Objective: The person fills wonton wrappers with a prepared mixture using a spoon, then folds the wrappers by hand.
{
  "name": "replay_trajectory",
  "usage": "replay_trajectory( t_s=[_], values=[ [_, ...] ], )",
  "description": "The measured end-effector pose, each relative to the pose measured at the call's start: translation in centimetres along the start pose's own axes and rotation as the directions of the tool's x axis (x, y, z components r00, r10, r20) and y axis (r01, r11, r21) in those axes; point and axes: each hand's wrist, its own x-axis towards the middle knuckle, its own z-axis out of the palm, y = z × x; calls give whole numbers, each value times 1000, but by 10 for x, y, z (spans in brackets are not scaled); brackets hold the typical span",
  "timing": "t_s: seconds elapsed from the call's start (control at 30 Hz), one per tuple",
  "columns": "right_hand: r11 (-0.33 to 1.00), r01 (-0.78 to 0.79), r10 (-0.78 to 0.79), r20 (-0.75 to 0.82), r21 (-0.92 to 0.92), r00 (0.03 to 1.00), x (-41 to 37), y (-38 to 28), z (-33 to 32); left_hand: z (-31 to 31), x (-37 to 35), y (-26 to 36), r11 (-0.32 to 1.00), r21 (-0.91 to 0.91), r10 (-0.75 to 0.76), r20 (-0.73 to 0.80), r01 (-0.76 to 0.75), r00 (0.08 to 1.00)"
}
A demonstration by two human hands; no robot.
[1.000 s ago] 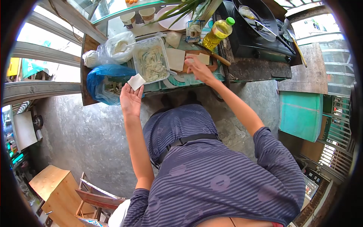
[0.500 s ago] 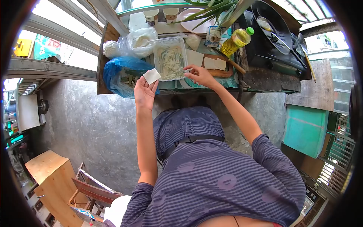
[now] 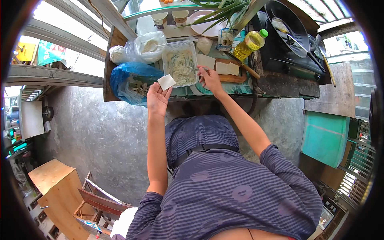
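A white square (image 3: 166, 82) was held up at the seven o'clock edge of the tub (image 3: 180, 66), supported on the fingers of the left hand (image 3: 157, 99), which was turned palm up with the fingers extended. By the right hand (image 3: 211, 81), just beside the tub at about four o'clock, a thin utensil (image 3: 203, 69) was gripped between curled fingers; its far end could not be made out.

In the tub a pale, green-flecked mixture (image 3: 182, 68) was spread. From the tub, the blue bag (image 3: 127, 86) was placed at eight o'clock, the white bag (image 3: 150, 45) at ten, and the board (image 3: 233, 78), on which pale pieces (image 3: 222, 68) were laid, at three. Farther out, between two and three, the oil bottle (image 3: 249, 45) was seen.
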Motion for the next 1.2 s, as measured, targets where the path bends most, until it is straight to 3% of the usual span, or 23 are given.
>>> replay_trajectory(
  t_s=[0.17,0.27,0.37,0.53,0.77,1.07,1.2],
  values=[
    [997,66,-71,-108,-50,992,0,-10,2,3,4,-1,999,29,-13,-10,14,1000],
    [997,46,-38,-126,62,991,-1,-19,-6,0,10,-3,1000,14,-22,5,22,1000],
    [995,46,-35,-125,85,992,-4,-26,-11,8,7,-1,998,59,-22,-5,22,1000],
    [967,-97,115,-62,237,991,-12,-32,-19,0,18,-4,997,58,-48,22,46,999],
    [957,-127,144,-47,262,988,-20,-32,-21,-1,22,-5,997,60,-47,44,44,998],
    [968,-237,214,229,80,950,-26,-42,-28,2,29,-5,998,57,-35,31,33,999],
    [897,-408,333,351,167,875,-27,-42,-33,2,28,-6,998,48,-42,21,41,999]
  ],
)
